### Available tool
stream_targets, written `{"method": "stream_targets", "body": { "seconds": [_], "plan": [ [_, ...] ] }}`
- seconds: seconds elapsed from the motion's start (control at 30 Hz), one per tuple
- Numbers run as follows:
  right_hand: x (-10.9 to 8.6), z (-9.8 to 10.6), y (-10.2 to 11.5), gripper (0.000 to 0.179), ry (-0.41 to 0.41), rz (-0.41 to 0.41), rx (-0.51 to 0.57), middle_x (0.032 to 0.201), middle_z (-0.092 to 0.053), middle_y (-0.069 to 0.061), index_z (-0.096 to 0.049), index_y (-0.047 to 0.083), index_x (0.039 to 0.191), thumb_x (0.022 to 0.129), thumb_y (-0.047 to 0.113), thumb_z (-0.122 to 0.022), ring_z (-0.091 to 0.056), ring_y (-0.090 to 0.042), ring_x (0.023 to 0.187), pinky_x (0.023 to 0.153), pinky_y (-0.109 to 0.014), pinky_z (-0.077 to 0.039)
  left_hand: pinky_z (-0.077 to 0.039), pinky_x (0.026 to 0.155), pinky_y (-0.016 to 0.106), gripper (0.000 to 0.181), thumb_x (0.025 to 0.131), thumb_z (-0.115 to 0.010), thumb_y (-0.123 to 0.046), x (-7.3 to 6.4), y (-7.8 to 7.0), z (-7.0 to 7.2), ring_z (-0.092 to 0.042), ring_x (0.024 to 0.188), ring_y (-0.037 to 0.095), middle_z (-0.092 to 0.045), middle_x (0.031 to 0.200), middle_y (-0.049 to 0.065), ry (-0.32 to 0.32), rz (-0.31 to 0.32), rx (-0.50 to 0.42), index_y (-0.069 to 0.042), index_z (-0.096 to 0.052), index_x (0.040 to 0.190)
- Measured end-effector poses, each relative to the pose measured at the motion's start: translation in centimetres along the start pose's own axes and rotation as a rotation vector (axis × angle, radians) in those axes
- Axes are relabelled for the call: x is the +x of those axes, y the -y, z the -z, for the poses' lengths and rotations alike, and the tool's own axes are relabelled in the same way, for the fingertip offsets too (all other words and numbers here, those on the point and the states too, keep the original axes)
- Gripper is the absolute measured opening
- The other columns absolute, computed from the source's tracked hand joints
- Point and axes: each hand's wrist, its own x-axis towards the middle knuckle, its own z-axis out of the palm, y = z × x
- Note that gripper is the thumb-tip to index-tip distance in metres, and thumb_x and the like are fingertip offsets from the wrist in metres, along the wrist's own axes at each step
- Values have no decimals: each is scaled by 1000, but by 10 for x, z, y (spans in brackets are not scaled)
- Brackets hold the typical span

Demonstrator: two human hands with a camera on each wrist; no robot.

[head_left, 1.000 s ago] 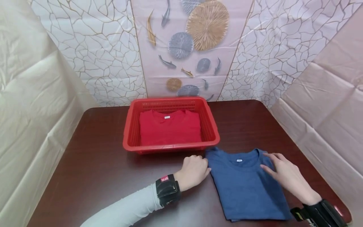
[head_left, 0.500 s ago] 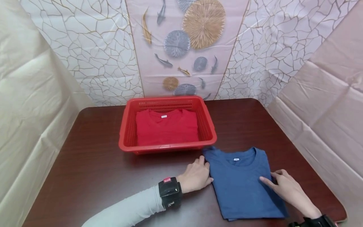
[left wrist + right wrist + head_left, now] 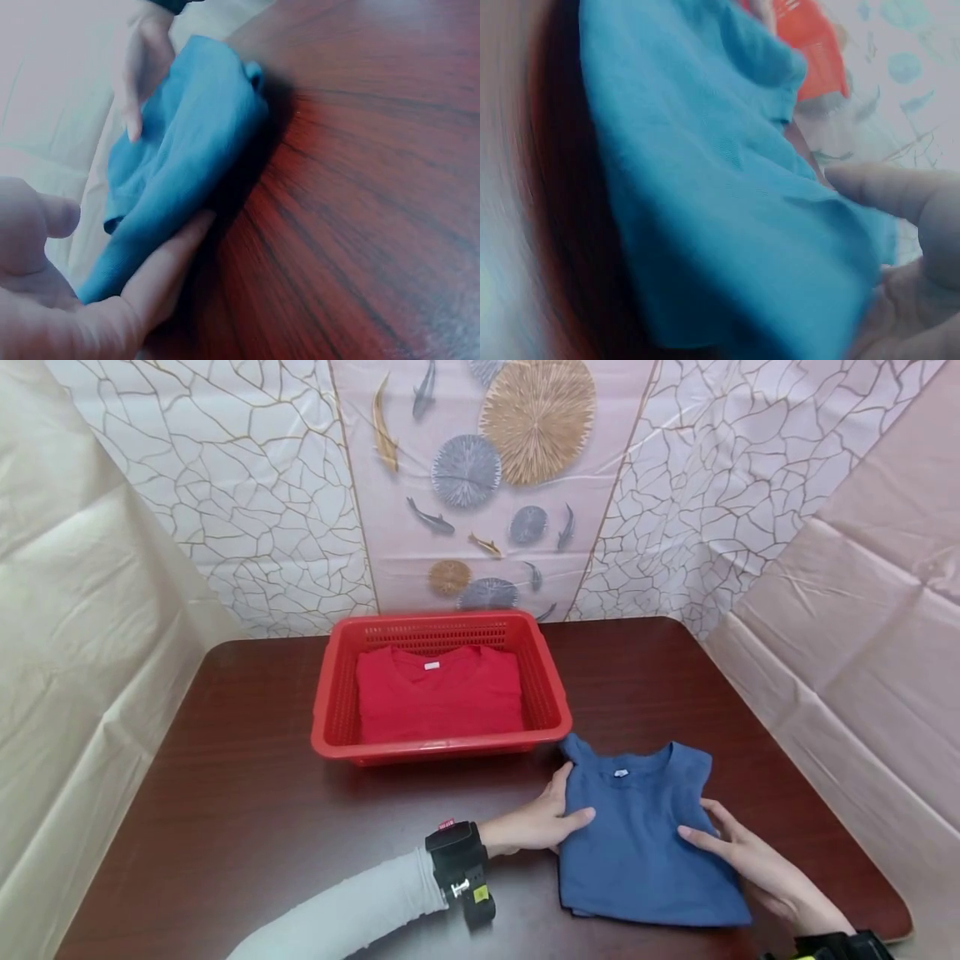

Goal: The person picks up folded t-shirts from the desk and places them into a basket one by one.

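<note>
A folded blue T-shirt (image 3: pixel 637 835), collar toward the back, lies between my two hands at the table's right. My left hand (image 3: pixel 536 820) holds its left side, fingers under the cloth and thumb above. My right hand (image 3: pixel 761 860) grips the opposite side, thumb on top and the other fingers behind the edge. In the left wrist view the shirt (image 3: pixel 187 142) bends upward, its near edge off the wood. The right wrist view shows the cloth (image 3: pixel 705 172) sagging, blurred, beside my right thumb (image 3: pixel 885 187). Fingertips beneath the shirt are hidden.
Just behind and left of the shirt stands a red plastic basket (image 3: pixel 442 749). A folded red T-shirt (image 3: pixel 438 697) lies inside it. The dark wooden table (image 3: pixel 247 777) is bordered by hanging cloth (image 3: pixel 847 677) at the sides and back.
My left hand has gone from resting by the shirt's left edge to slipping fingers under it. The right hand has moved down its side and taken hold. The shirt has bunched and risen slightly.
</note>
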Motion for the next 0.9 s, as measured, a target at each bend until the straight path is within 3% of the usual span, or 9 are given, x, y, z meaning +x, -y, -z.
{"method": "stream_targets", "body": {
  "seconds": [0.1,0.23,0.4,0.6,0.77,0.9],
  "plan": [
    [2,-6,-2,97,55,-29,125,150,8,-32,25,17,144,90,44,-52,-11,-51,132,98,-61,-35,-56,71,41,76,93,-51,-23,4,5,0,-34,124,21,-13,150,9,25,19,-229,-25,2,148],
    [3,-10,-5,98,80,-33,257,151,6,-31,28,21,142,91,39,-54,-11,-49,132,99,-57,-37,-53,78,49,76,93,-48,-8,8,9,1,-38,121,26,-10,150,11,39,28,-353,-27,1,148],
    [-5,-5,-9,96,79,-37,330,151,9,-29,29,24,141,92,35,-53,-10,-47,134,99,-53,-37,-49,85,54,77,91,-47,-3,12,9,5,-43,118,26,-14,151,9,73,14,-476,-30,-3,147],
    [-24,2,-4,94,69,-54,306,154,10,-20,27,27,141,91,42,-51,-12,-39,135,99,-47,-39,-48,88,54,76,91,-47,-3,13,-4,10,-46,116,23,-24,150,5,147,-35,-544,-34,-4,147],
    [-38,9,2,94,43,-58,316,153,12,-25,30,28,139,92,42,-50,-14,-43,134,98,-50,-40,-49,88,52,75,91,-49,-5,7,-26,15,-44,117,20,-26,147,2,179,-66,-525,-36,-8,146],
    [-52,15,14,94,17,-60,288,152,15,-25,30,29,138,92,43,-50,-28,-36,128,94,-46,-44,-48,89,52,76,90,-52,-6,5,-42,23,-40,120,19,-26,146,0,191,-85,-525,-39,-11,145]
  ]
}}
